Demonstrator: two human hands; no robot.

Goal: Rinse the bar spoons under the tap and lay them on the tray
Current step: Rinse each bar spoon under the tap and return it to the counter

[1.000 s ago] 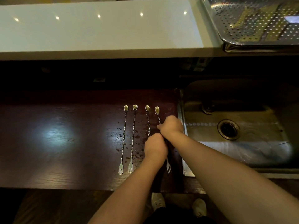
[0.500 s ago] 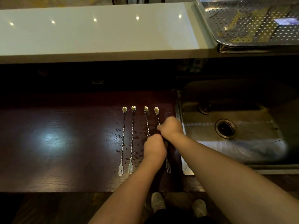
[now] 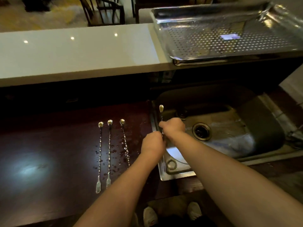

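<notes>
Beside steel sink, wet dark wooden counter under white ledge.

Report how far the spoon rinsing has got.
Done: nothing visible; the perforated tray holds no spoons. In hand: the left hand and right hand grip one bar spoon at the sink edge; no running water shows. Left: three bar spoons lie on the wet dark counter, and all four need rinsing and laying out.

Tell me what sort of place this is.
Probably the working side of a bar: a raised white counter with chairs beyond it, a steel sink set below, and long twisted bar spoons laid on the dark wooden worktop.
</notes>
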